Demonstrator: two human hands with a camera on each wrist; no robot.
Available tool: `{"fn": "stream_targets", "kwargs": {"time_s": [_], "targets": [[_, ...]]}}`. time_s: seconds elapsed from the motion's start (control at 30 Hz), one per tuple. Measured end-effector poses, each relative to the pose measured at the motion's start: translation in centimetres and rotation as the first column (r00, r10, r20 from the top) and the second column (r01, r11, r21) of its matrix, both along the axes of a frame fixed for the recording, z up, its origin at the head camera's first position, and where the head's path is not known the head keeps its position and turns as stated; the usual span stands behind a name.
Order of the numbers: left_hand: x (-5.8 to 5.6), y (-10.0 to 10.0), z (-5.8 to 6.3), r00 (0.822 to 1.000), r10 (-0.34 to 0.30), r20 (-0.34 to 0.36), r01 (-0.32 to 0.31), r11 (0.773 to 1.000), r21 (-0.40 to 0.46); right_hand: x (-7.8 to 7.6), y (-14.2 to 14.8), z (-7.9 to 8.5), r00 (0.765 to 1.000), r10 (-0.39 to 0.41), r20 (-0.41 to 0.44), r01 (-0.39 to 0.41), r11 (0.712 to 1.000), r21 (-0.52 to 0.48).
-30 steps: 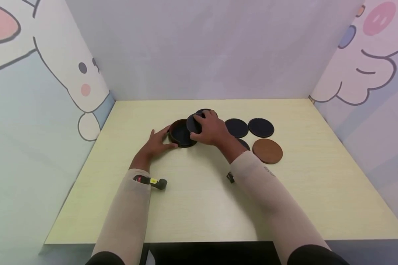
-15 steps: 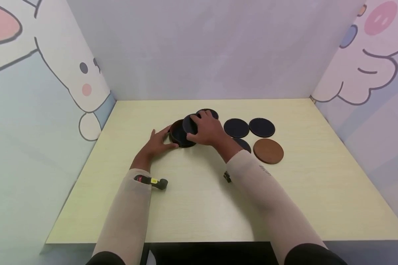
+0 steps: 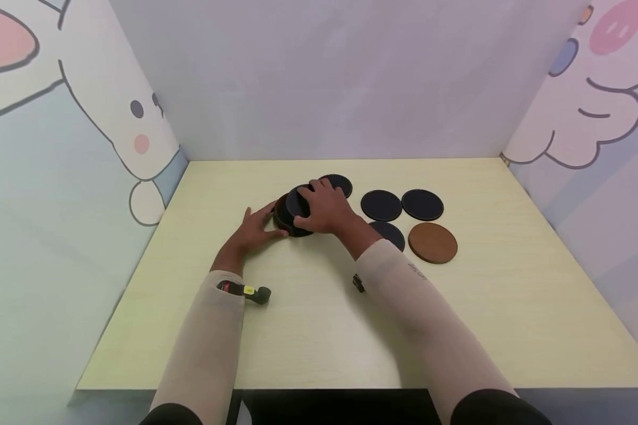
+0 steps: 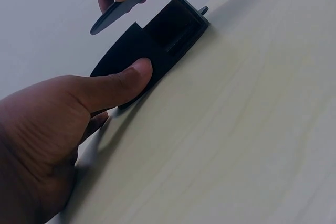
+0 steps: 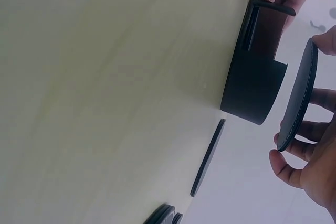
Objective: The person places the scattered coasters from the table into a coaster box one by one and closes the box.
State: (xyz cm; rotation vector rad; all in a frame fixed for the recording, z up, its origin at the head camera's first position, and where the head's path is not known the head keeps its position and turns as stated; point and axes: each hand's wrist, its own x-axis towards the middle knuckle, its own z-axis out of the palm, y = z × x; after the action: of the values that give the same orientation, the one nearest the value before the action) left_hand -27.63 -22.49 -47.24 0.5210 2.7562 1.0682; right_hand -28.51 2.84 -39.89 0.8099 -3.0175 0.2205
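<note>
A round black coaster holder [image 3: 280, 219] with a cut-out in its wall stands on the table. My left hand [image 3: 254, 235] grips its left side, the thumb [image 4: 140, 72] pressed on the outer wall in the left wrist view. Over the holder, my right hand [image 3: 326, 208] holds a round black coaster [image 5: 300, 95] by its edge. That coaster is tilted and apart from the rim in both wrist views. Most of the holder's inside is hidden from the head view by the coaster.
Several black coasters lie flat to the right: one behind the right hand [image 3: 336, 184], others [image 3: 381, 205] [image 3: 423, 205] further right, and one [image 3: 389, 235] partly under the forearm. A brown disc [image 3: 433, 242] lies beside them. Walls surround the table [image 3: 298, 330] at back and sides.
My right hand has moved slightly left with the black coaster, bringing it further over the holder. My left hand keeps its grip on the holder.
</note>
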Motion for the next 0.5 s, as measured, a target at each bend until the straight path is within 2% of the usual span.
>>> {"fn": "stream_targets", "kwargs": {"time_s": [0.5], "targets": [[0.1, -0.1, -0.1, 1.000, 0.005, 0.000, -0.005, 1.000, 0.007, -0.4, -1.4, -0.4, 0.996, 0.052, 0.074, -0.049, 0.998, -0.047]]}}
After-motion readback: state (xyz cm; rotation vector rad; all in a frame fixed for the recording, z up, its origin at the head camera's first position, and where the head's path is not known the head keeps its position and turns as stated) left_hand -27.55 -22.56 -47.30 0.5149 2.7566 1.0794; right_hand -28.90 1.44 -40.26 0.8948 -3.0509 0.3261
